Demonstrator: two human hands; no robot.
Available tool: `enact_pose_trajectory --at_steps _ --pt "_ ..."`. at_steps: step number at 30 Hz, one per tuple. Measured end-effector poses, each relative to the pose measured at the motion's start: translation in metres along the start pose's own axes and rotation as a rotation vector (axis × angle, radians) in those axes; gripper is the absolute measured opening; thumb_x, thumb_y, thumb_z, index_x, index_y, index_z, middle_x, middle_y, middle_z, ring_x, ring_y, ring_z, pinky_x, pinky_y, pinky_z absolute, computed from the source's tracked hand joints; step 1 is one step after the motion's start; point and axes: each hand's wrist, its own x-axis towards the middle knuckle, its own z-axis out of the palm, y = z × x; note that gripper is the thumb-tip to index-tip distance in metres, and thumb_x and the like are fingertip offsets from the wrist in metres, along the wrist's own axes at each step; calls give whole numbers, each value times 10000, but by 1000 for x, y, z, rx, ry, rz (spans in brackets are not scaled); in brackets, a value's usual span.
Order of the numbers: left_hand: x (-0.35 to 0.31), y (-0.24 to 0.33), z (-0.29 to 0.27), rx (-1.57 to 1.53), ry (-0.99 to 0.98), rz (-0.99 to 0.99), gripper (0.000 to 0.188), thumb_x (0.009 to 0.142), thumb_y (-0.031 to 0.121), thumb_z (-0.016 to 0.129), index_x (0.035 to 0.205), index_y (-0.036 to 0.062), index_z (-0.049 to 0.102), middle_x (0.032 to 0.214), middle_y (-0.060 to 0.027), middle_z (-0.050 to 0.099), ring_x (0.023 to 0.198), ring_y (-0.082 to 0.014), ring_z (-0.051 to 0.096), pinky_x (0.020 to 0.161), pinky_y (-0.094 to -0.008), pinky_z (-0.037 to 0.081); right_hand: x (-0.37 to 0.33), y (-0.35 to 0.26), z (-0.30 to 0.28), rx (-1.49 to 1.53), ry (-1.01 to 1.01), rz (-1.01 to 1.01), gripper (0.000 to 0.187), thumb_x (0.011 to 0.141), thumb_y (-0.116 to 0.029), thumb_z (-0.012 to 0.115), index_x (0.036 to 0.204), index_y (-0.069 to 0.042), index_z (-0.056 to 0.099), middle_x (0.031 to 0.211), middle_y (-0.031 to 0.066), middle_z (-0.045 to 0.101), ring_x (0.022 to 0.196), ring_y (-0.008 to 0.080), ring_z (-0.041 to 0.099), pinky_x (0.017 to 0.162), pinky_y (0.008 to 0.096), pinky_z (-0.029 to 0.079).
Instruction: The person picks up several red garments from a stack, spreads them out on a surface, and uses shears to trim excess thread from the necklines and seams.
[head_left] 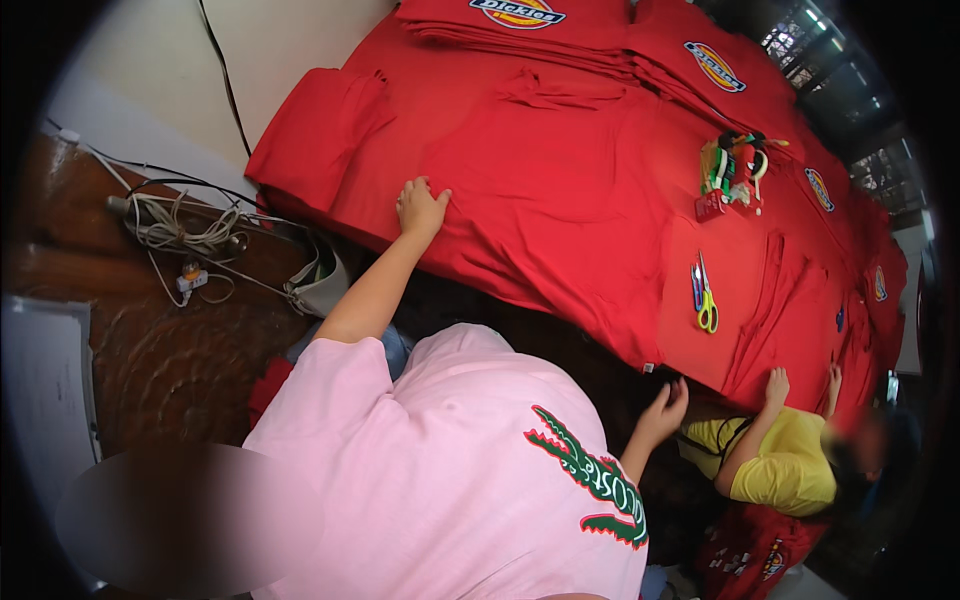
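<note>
A wide spread of red cloth [560, 190] covers the table. My left hand [421, 206] lies flat on its near left part, fingers apart, holding nothing. My right hand [665, 406] hangs lower, just below the cloth's hanging front edge, with loosely curled fingers that are empty. My pink shirt [450, 470] fills the lower middle of the view. Scissors [705, 296] with blue and yellow-green handles rest on the cloth to the right of both hands.
Another person in a yellow shirt [785, 465] sits at the right with both hands on the cloth edge. A bundle of coloured small items [735, 172] lies on the cloth. Folded red garments [520, 25] are stacked at the back. Tangled cables [180, 228] lie on the brown floor at left.
</note>
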Motion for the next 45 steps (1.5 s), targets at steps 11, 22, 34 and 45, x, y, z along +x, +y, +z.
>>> enact_pose_trajectory --at_steps 11,22,34,45 --pt "-12 -40 -20 -285 -92 266 410 965 54 669 1368 112 621 1311 -218 585 1175 -418 619 1015 -475 515 79 -109 77 805 -585 488 493 940 -42 749 1387 25 553 1268 116 670 1182 172 636 1014 342 520" --pt "-72 -124 -68 -141 -8 122 253 941 125 736 1193 114 745 1377 -163 580 1250 -340 584 1048 -421 476 100 -27 28 -60 -529 235 140 937 -130 732 979 -1 702 739 80 652 699 159 620 666 323 488" --pt "-130 165 60 -285 -635 864 223 951 128 693 1164 76 734 1254 -106 659 1164 -324 635 1042 -437 489 217 -54 115 -493 -222 -491 268 902 -203 733 1126 -56 709 993 148 639 938 348 658 804 469 536" --pt "-163 248 104 -186 -778 901 186 897 77 679 1081 92 655 1142 -80 644 1052 -310 655 975 -435 521 231 -48 95 -442 -349 -554 211 866 -106 668 1069 -46 663 900 144 658 844 308 687 744 430 562"
